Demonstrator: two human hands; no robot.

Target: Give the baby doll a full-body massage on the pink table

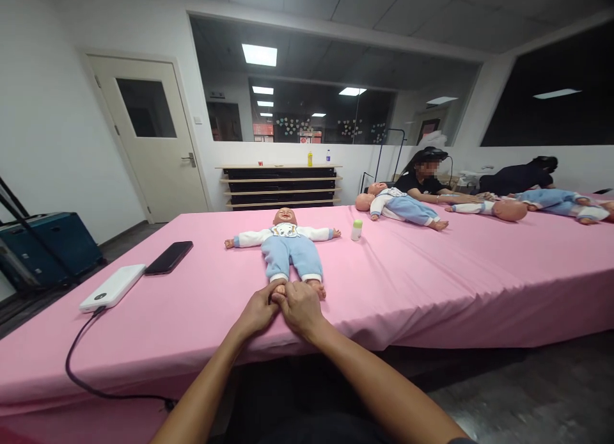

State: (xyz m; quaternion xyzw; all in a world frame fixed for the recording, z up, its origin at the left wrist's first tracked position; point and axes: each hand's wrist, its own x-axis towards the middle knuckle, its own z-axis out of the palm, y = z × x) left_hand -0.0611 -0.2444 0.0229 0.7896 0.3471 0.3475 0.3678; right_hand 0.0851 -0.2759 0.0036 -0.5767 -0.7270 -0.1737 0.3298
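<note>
A baby doll (290,255) in a white top and light-blue trousers lies face up on the pink cloth, its arms stretched out sideways and its feet towards me. Both my hands are at the doll's foot (279,290) on the left of the view. My left hand (258,311) wraps round its outer side. Closed over the same foot from the other side is my right hand (301,308), with its knuckles up. The fingers of both hands partly hide the foot. The doll's other foot (316,288) lies free, just beyond my right hand.
A small white bottle with a green cap (357,230) stands right of the doll. To the left lie a black phone (169,258) and a white power bank (113,287) with a cable over the table edge. More dolls (407,207) and two people (426,178) are at the right.
</note>
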